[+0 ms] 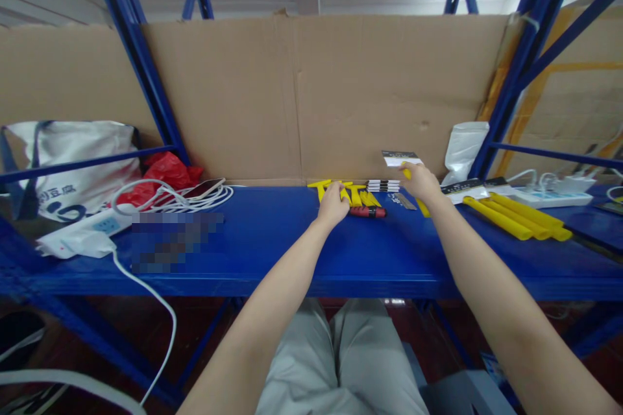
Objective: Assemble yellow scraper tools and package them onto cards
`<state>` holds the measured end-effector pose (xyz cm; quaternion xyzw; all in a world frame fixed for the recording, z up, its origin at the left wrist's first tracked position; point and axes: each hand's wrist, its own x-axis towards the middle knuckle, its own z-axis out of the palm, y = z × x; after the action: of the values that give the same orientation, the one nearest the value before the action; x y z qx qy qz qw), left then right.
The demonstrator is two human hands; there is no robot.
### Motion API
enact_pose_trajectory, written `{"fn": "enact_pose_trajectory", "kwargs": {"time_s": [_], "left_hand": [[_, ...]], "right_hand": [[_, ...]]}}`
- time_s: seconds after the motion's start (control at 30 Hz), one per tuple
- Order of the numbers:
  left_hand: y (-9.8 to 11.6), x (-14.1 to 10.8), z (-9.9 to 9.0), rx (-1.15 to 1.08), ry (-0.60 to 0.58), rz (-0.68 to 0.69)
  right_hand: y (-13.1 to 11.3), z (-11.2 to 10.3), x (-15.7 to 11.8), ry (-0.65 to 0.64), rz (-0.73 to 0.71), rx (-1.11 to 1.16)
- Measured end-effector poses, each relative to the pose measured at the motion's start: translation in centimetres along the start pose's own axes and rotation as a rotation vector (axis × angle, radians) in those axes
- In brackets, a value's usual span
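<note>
My left hand [333, 205] is closed at the back of the blue shelf, its fingertips on a small yellow piece [345, 195]. Around it lie several yellow T-shaped pieces [359, 195]. Just right of that hand is a red and black tool [368, 212], its kind unclear. My right hand [421, 183] grips a yellow strip [422, 209], which shows above and below the fingers. A black-and-white card [400, 159] sticks out beyond its fingertips; whether card and strip are joined is hidden. Between the hands are a stack of black-and-white cards [383, 186] and a flat grey piece [404, 201].
Long yellow tubes [516, 217] with header cards lie at the right, before a white power strip [552, 196]. On the left are another power strip [100, 227], coiled white cable [209, 198], a red bag [168, 172] and a cloth bag [82, 162]. Cardboard [228, 97] backs the shelf.
</note>
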<state>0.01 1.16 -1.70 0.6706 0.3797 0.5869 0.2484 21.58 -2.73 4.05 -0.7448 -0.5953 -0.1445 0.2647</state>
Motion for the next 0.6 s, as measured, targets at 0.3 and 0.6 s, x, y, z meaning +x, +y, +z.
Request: {"fn": "enact_pose_trajectory", "kwargs": {"time_s": [0.3, 0.6], "left_hand": [[-0.3, 0.0, 0.3, 0.103, -0.051, 0.058], [-0.4, 0.0, 0.2, 0.129, -0.066, 0.068]], "right_hand": [[9.8, -3.5, 0.7, -0.195, 0.269, -0.337], [14.6, -2.6, -1.1, -0.292, 0.325, -0.431]]}}
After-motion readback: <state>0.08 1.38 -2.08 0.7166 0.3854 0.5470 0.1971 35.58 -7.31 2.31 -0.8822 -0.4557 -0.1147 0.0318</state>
